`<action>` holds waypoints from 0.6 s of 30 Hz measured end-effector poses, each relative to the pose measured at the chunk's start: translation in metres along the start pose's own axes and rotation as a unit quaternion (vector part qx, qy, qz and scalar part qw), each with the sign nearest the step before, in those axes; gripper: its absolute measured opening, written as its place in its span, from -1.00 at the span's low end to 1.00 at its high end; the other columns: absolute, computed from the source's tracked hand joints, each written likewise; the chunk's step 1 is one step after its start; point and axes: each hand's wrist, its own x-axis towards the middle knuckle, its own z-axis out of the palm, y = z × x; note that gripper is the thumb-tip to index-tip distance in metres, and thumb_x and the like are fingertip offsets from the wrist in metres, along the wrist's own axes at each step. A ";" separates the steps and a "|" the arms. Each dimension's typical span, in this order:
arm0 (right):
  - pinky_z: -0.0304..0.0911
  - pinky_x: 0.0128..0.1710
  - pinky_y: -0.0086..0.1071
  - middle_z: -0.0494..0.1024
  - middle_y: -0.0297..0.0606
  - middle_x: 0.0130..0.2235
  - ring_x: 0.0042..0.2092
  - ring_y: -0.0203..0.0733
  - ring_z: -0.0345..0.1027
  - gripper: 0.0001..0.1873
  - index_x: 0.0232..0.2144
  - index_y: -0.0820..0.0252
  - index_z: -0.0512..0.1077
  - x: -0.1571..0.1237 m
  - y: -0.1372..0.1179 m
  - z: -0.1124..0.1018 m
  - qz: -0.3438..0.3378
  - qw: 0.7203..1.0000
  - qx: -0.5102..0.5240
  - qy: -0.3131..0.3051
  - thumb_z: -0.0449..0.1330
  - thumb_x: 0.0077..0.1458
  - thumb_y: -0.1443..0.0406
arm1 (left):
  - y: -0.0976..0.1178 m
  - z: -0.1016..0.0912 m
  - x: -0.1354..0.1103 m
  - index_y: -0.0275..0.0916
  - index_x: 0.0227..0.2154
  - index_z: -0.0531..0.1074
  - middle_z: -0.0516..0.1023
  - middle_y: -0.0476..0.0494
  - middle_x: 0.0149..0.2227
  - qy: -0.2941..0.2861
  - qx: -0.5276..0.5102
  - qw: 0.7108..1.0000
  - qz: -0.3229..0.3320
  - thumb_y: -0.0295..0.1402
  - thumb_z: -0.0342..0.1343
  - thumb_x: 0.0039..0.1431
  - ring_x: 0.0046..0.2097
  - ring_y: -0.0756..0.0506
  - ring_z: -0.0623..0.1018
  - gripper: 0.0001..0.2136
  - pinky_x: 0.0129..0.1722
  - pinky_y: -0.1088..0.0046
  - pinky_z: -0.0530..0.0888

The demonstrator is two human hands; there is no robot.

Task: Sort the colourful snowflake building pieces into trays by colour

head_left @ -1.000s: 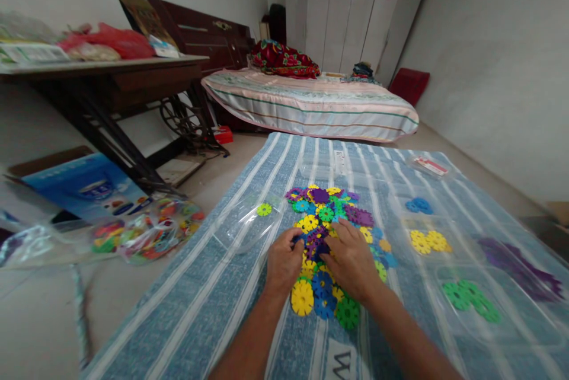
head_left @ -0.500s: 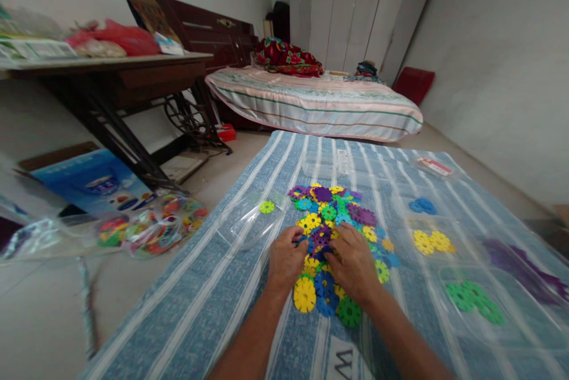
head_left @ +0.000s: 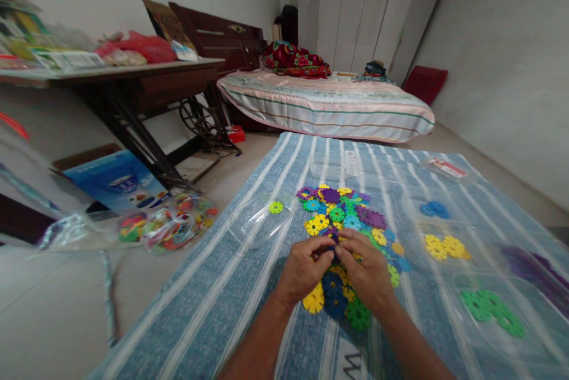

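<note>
My left hand (head_left: 306,266) and my right hand (head_left: 365,267) meet over a pile of notched plastic snowflake discs. Their fingertips pinch together on a small dark blue or purple snowflake disc (head_left: 333,248), mostly covered by the fingers. Below the hands lie a yellow disc (head_left: 313,298), dark blue discs (head_left: 334,297) and a green disc (head_left: 358,313). Beyond them the pile continues with a purple disc (head_left: 329,195) and yellow discs (head_left: 317,224). Whether one or two discs are between the fingertips is hidden.
Clear trays on the striped cloth (head_left: 200,309) hold sorted discs: blue (head_left: 434,209), yellow (head_left: 444,246), green (head_left: 492,312) and purple (head_left: 536,270). A clear lid (head_left: 249,226) with a lime disc (head_left: 275,207) lies left. Bagged toys (head_left: 171,229) are beside the table.
Both hands have come together and lifted slightly off the pile, fingertips now meeting on the dark disc. The view has swung a little left.
</note>
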 end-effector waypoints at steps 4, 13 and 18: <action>0.28 -0.04 -0.17 0.55 -0.19 -0.21 -0.10 -0.15 0.38 -0.81 -0.43 0.11 0.50 0.002 -0.002 -0.006 -0.006 1.000 0.002 0.026 0.09 0.09 0.25 | 0.009 -0.016 0.003 -0.22 -0.32 0.52 0.59 -0.06 -0.37 0.036 0.038 0.999 0.001 -0.32 0.00 0.07 -0.32 -0.05 0.55 -0.78 -0.26 0.46 0.48; 0.32 -0.09 -0.17 0.54 -0.21 -0.27 -0.15 -0.15 0.40 -0.84 -0.40 0.12 0.47 -0.011 0.015 -0.023 -0.028 0.996 -0.066 0.058 0.09 0.09 0.26 | 0.022 -0.115 0.039 -0.21 -0.21 0.47 0.58 -0.17 -0.33 0.035 0.463 0.881 -0.095 -0.39 -0.02 0.07 -0.26 -0.14 0.54 -0.75 -0.22 0.40 0.41; 0.32 -0.08 -0.12 0.52 -0.22 -0.27 -0.15 -0.15 0.39 -0.85 -0.38 0.11 0.47 -0.024 0.020 -0.022 -0.075 0.991 -0.101 0.043 0.08 0.08 0.31 | 0.007 -0.121 0.057 -0.21 -0.45 0.48 0.56 -0.18 -0.36 -0.080 0.530 0.830 -0.156 -0.49 -0.01 -0.04 -0.27 -0.12 0.53 -0.83 -0.28 0.44 0.38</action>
